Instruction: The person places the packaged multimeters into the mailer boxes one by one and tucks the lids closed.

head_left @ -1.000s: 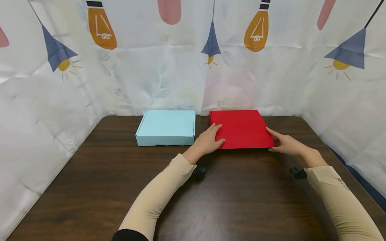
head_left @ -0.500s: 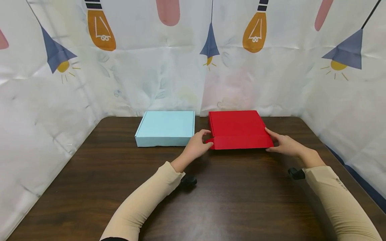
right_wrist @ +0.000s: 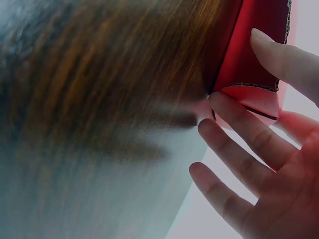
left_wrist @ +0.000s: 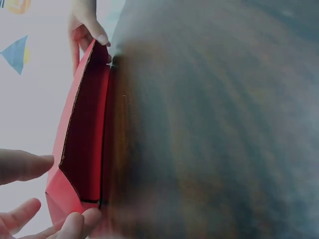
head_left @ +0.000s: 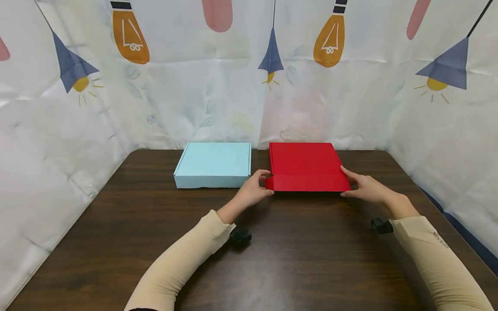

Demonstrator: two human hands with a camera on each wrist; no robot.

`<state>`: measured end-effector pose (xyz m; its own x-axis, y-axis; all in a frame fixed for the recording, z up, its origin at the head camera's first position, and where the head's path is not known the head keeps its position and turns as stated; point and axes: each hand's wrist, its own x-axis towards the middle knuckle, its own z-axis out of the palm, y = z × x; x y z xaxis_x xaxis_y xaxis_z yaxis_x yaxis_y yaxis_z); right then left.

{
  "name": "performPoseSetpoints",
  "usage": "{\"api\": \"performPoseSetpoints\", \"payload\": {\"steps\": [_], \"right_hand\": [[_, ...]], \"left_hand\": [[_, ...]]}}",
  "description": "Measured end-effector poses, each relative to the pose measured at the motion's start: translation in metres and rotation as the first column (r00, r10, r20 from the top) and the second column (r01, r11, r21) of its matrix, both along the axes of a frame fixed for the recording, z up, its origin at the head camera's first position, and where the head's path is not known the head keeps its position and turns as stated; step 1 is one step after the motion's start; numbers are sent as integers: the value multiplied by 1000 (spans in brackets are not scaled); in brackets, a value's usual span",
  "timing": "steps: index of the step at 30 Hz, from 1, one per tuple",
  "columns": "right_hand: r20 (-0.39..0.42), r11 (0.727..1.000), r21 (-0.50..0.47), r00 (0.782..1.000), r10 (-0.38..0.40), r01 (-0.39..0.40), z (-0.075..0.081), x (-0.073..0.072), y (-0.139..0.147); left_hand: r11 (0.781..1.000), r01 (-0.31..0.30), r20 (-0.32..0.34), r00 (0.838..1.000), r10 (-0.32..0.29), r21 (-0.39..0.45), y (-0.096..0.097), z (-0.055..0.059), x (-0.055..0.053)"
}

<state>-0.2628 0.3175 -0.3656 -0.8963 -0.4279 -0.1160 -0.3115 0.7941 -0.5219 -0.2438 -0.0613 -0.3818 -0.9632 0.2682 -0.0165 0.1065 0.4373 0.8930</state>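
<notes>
A red cardboard box (head_left: 303,157) lies at the back right of the table, its front lid flap (head_left: 311,183) sticking forward. In the left wrist view a dark gap shows under the flap, and small tabs fold at its ends. My left hand (head_left: 250,190) is at the front left corner, thumb and curved fingers around the left tab (left_wrist: 65,194). At the front right corner is my right hand (head_left: 367,186), its thumb by the flap and a fingertip touching the right tab (right_wrist: 254,97); the other fingers spread loosely.
A light blue cardboard box (head_left: 218,160), closed, stands left of the red one, close to my left hand. The brown wooden table (head_left: 292,259) has a printed fabric backdrop (head_left: 233,86) behind it and at its sides.
My left hand has moved left and down off the red lid to the front left corner, where the tab now shows. The right hand has stayed at its corner, nearly still.
</notes>
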Motion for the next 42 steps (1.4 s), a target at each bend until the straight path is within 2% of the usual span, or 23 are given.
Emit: {"api": "performPoseSetpoints", "payload": {"steps": [5, 17, 27, 31, 37, 42], "right_hand": [[0, 1000, -12, 1000, 2, -2, 0, 0, -1], [-8, 1000, -1, 1000, 4, -4, 4, -2, -5], [4, 1000, 8, 1000, 4, -4, 4, -2, -5], [23, 1000, 4, 1000, 5, -6, 4, -2, -3], [60, 1000, -9, 998, -18, 19, 5, -3, 2], [46, 1000, -6, 999, -4, 4, 4, -7, 4]], "left_hand": [[1000, -19, 15, 1000, 19, 9, 4, 0, -5], [998, -28, -32, 999, 26, -52, 7, 1, -13], [999, -38, 37, 999, 37, 21, 4, 1, -11], [999, -42, 50, 998, 42, -1, 3, 0, -12], [999, -41, 20, 999, 42, -36, 3, -1, -14], [998, -47, -3, 999, 47, -47, 4, -3, -17]]}}
